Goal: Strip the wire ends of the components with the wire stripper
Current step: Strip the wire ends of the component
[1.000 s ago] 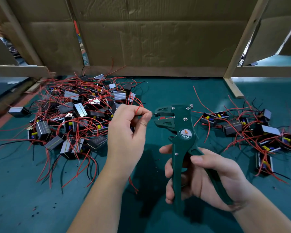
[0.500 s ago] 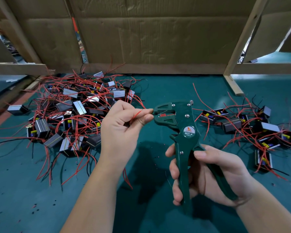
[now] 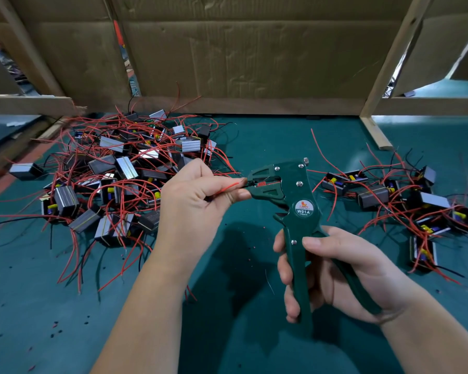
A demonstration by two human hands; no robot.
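My right hand [image 3: 333, 268] grips the handles of a dark green wire stripper [image 3: 295, 209], held upright with its jaws pointing left. My left hand [image 3: 195, 206] pinches a thin red wire [image 3: 227, 188] between thumb and forefinger, and the wire's end sits inside the stripper's jaws. The component on that wire is hidden behind my left hand. A big heap of small grey box components with red and black wires [image 3: 114, 179] lies on the left. A smaller group of the same components [image 3: 405, 201] lies on the right.
The work surface is a teal mat [image 3: 241, 333] speckled with small red and black insulation bits. A cardboard wall [image 3: 241, 55] closes the back. Wooden battens [image 3: 376, 130] frame the right and left sides.
My left hand has brought the red wire's end rightward into the stripper's jaws. The stripper has shifted slightly toward my left hand, and the gap between them has closed.
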